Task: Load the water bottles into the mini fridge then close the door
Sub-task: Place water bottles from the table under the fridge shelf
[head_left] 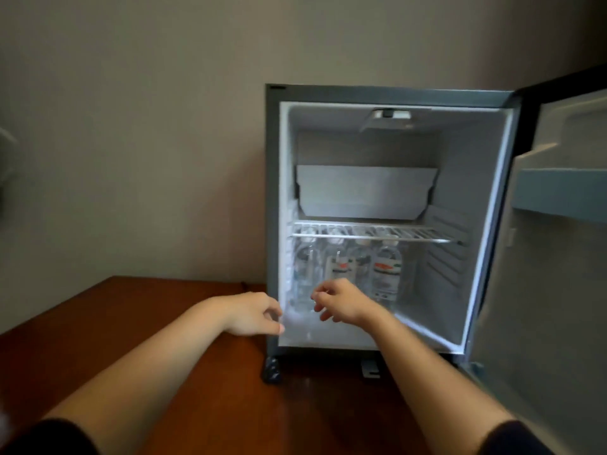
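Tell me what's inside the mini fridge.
About four bottles stand in a row under the shelf, with a grey panel above it at the back. The right hand hides some bottle bases and floor.

Wears dark, near-black short sleeves of plain cloth, seen only as the left sleeve (49, 436) and the right sleeve (515, 438) at the bottom corners of the view. Ends each sleeve in a soft, rounded edge. Leaves the left forearm (147, 366) and right forearm (427, 356) bare below those edges, down to the left hand (253, 315) and right hand (341, 302), both bare as well. Blurs slightly at the fingertips.
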